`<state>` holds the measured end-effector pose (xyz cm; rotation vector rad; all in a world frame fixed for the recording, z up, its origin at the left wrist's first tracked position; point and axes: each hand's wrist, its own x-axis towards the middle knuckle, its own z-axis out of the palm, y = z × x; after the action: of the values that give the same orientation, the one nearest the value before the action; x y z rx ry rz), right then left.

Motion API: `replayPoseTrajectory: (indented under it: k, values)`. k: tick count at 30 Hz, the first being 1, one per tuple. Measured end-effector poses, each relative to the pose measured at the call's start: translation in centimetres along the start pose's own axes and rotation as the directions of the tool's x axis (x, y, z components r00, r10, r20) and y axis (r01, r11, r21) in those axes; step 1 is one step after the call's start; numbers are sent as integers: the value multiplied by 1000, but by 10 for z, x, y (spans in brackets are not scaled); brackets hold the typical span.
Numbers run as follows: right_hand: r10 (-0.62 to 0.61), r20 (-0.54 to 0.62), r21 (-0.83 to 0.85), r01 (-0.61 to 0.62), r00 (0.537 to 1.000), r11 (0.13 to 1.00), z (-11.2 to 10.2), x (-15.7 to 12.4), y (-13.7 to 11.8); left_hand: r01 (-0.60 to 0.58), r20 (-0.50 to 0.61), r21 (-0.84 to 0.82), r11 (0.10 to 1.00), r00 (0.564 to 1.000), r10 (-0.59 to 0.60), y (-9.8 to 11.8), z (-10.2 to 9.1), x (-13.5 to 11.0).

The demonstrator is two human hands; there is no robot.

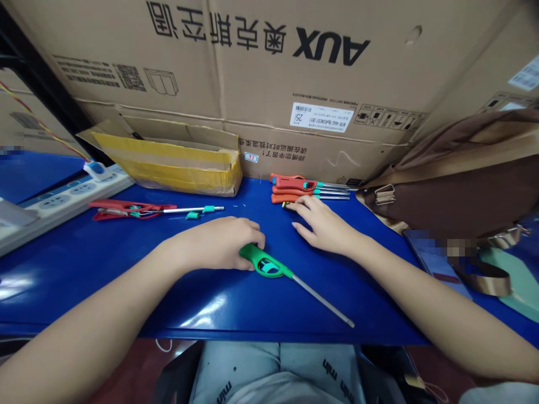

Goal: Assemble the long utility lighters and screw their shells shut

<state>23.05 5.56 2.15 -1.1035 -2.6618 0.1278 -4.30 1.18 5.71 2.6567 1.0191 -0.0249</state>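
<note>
My left hand [229, 244] is closed around the handle end of a green long-necked lighter [252, 253], whose metal tube slants down to the right over the table. A teal trigger shows in its handle opening. My right hand [322, 224] reaches farther back, thumb apart from the fingers. Its fingertips touch a small black-and-yellow object [286, 206], mostly hidden beneath them. Just behind lie several red and orange lighters [292, 189], tubes pointing right. At the left, a red lighter [130, 209] with its casing apart lies near a loose teal piece [192, 215].
A yellow-taped cardboard box [177, 168] stands at the back left, beside a white power strip [63, 199]. A large upright carton [236, 73] walls off the back. To the right sits a brown bag [446, 179] on the blue table [210, 297].
</note>
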Motion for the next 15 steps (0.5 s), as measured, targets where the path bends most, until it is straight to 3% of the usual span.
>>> replayPoseTrajectory:
  k: [4,7,15]
  values:
    - [-101,174,104,84,980,991,-22,-19,-20,17,-75,-41,999,997,-20,12,18,17]
    - [-116,308,160,69,944,985,-30,-31,-20,32,-170,-86,996,984,-46,21,35,29]
    - [-57,205,157,25,977,987,-22,-50,7,5,-298,-197,980,952,-65,3,47,37]
